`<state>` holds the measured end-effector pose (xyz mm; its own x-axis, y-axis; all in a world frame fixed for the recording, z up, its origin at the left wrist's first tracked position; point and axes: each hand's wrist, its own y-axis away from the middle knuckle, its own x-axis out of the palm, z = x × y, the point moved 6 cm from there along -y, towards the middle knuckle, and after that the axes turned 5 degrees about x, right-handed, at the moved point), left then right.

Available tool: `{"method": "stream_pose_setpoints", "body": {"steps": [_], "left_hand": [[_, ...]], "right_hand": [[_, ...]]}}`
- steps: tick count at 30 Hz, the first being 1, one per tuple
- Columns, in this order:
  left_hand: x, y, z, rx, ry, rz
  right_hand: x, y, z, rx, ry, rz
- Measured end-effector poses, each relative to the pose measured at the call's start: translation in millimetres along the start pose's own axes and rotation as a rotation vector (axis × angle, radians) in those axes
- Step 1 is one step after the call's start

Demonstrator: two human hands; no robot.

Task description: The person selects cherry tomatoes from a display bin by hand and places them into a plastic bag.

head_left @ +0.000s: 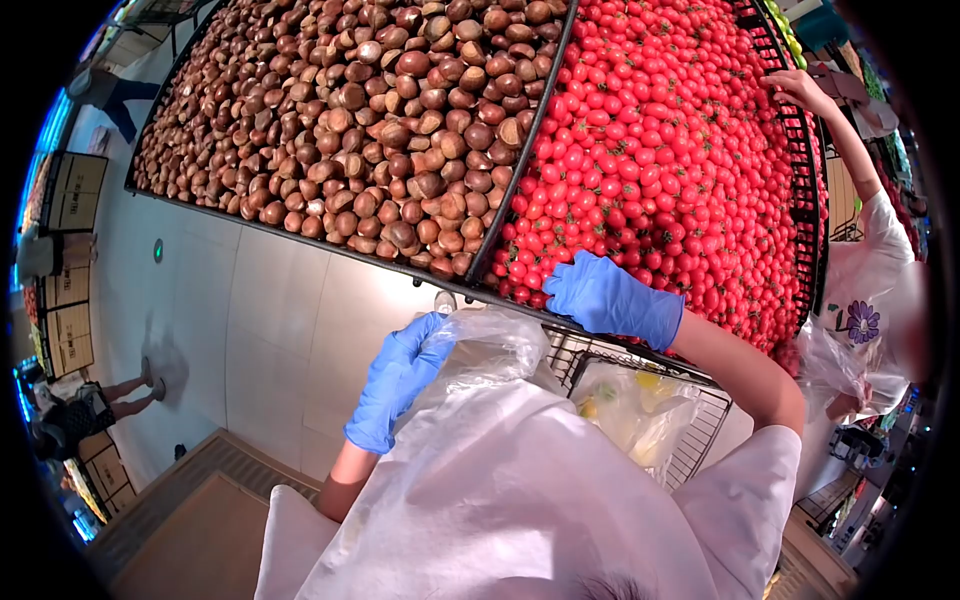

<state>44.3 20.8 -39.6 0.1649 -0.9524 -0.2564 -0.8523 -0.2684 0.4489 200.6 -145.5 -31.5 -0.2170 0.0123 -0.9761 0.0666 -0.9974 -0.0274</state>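
My left hand [398,378], in a blue glove, is closed on the rim of a clear plastic bag [495,340] in front of my chest. The bag's inside is hard to see. My right hand [612,297], gloved in blue too, is at the front edge of the pile of cherry tomatoes [650,150]. Its fingers curl down towards the tomatoes, and whatever they hold is hidden beneath the glove. Left of the tomatoes lies a heap of chestnuts [380,120], parted from them by a black divider [528,140].
Below my right arm stands a wire cart [700,440] with a bagged load of produce [635,410]. At the right, another person's hand [800,90] rests by the black crate's side; that person carries a plastic bag [835,370]. Other people stand at the far left.
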Motion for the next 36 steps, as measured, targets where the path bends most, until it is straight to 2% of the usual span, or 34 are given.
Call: {"method": "stream_pose_setpoints", "body": {"steps": [7,9,13,15,17,19,21,23,25,27,29,31,32,34,36], "left_hand": [[3,-4,0,0.022,-0.026,-0.005],[3,-5,-1,0.005,-0.012,0.015],[3,-2,-10,-0.027,-0.092,-0.003],[6,-4,-11,0.024,-0.086,-0.018],[7,-5,-15,0.057,-0.105,0.002],[7,-4,-20,0.087,-0.123,0.014],[4,-3,-20,0.048,-0.049,-0.018],[3,-4,-12,0.023,-0.02,0.002],[4,-5,-3,-0.005,0.015,0.023],[6,-6,1,-0.014,0.015,0.033],[8,-7,-1,-0.001,-0.001,0.035],[11,-9,-6,0.022,-0.019,0.042],[10,-8,-13,0.055,-0.016,0.014],[13,-12,-19,0.101,-0.016,0.001],[15,-15,-12,0.04,-0.032,0.053]], "right_hand": [[7,6,-6,0.032,-0.058,0.025],[3,11,-12,0.072,-0.167,-0.097],[3,6,-5,0.067,-0.082,-0.069],[22,-4,-11,0.2,-0.077,0.314],[29,-14,-11,0.224,-0.047,0.363],[41,-16,-12,0.264,0.142,0.482],[37,-12,-16,0.234,0.101,0.418],[28,-9,-22,0.22,-0.072,0.294],[26,-5,-30,0.233,-0.134,0.354],[16,2,-48,0.44,-0.64,0.118],[7,7,-63,0.505,-0.903,-0.08],[5,15,-77,0.875,-1.204,-0.066],[-8,17,-76,0.933,-1.38,-0.16],[-27,22,-73,1.005,-1.497,-0.329],[-30,31,-72,1.049,-1.549,-0.408]]}}
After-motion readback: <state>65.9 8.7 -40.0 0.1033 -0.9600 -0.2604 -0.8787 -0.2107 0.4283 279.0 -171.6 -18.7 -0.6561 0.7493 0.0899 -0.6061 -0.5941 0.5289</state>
